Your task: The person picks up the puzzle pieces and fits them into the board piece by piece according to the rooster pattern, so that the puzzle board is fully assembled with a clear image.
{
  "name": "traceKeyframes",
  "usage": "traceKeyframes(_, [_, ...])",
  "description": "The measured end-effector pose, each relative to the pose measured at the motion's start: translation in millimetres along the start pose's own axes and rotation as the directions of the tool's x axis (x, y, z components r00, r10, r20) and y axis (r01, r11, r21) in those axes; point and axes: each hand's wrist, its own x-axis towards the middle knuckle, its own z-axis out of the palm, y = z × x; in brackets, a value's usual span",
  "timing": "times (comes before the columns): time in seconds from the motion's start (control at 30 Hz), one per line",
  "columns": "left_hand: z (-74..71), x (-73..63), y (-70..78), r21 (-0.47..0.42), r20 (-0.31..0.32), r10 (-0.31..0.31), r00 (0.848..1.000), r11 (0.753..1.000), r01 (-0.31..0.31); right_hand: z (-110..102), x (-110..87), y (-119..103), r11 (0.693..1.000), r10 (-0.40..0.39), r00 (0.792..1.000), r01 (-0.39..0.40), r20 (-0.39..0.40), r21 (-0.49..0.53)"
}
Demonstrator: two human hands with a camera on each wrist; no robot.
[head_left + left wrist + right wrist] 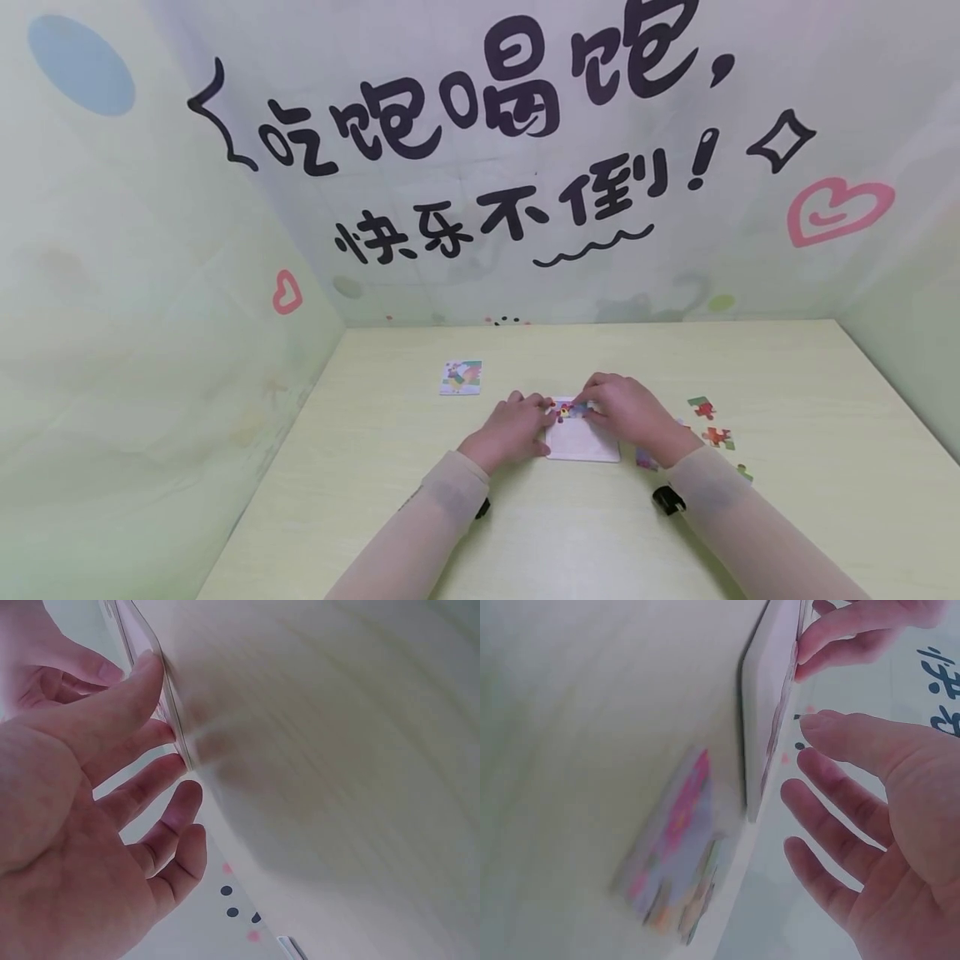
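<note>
A white puzzle tray (pixel 583 442) lies on the table between both hands, with joined colourful jigsaw pieces (pixel 564 411) along its far side. At the tray's left edge is my left hand (pixel 513 429), thumb by the near corner and fingertips by the far part. In the left wrist view, the left hand (pixel 97 787) has its thumb and two fingertips against the tray's rim (pixel 178 731), other fingers loosely bent. My right hand (pixel 626 408) reaches over the tray's far right part, fingertips at the pieces. The right wrist view shows the right hand (pixel 885 802) with fingers spread apart.
Loose jigsaw pieces lie right of the tray, including a red and green one (pixel 702 407) and an orange one (pixel 717 437). Another piece (pixel 647 459) sits partly under the right forearm. A square picture card (pixel 461 377) lies at the back left. Printed walls enclose the table (pixel 555 542).
</note>
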Motion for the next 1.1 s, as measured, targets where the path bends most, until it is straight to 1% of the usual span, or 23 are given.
traceKeyframes(0.17, [0.6,-1.2,0.2,0.001,0.003,-0.012,1.000,1.000,0.012,-1,-5.2,4,0.999,0.045,0.999,-0.045,0.007,0.005])
traceKeyframes(0.33, [1.6,-2.4,-0.3,-0.007,0.003,-0.024,1.000,1.000,0.024,-3,-7.9,7,0.998,0.065,0.998,-0.065,0.012,0.005])
traceKeyframes(0.53, [2.9,-2.1,-0.8,-0.012,0.004,-0.021,1.000,1.000,0.021,-6,-10.7,9,0.996,0.093,0.995,-0.093,0.029,0.004])
traceKeyframes(0.67, [2.9,-1.1,0.2,-0.016,0.003,-0.016,1.000,1.000,0.016,-7,-13.7,13,0.995,0.098,0.995,-0.098,0.029,0.003])
traceKeyframes(0.77, [2.2,-1.3,1.5,-0.010,0.005,-0.012,1.000,1.000,0.012,-7,-16.8,16,0.996,0.088,0.996,-0.088,0.023,0.012])
traceKeyframes(0.93, [1.5,-3.0,3.1,0.001,0.009,-0.006,1.000,1.000,0.006,-6,-21.3,23,0.997,0.079,0.997,-0.079,-0.002,0.024])
traceKeyframes(1.1, [1.0,-3.9,3.2,-0.010,0.004,-0.010,1.000,1.000,0.010,-7,-22.4,27,0.996,0.086,0.996,-0.085,-0.022,0.036])
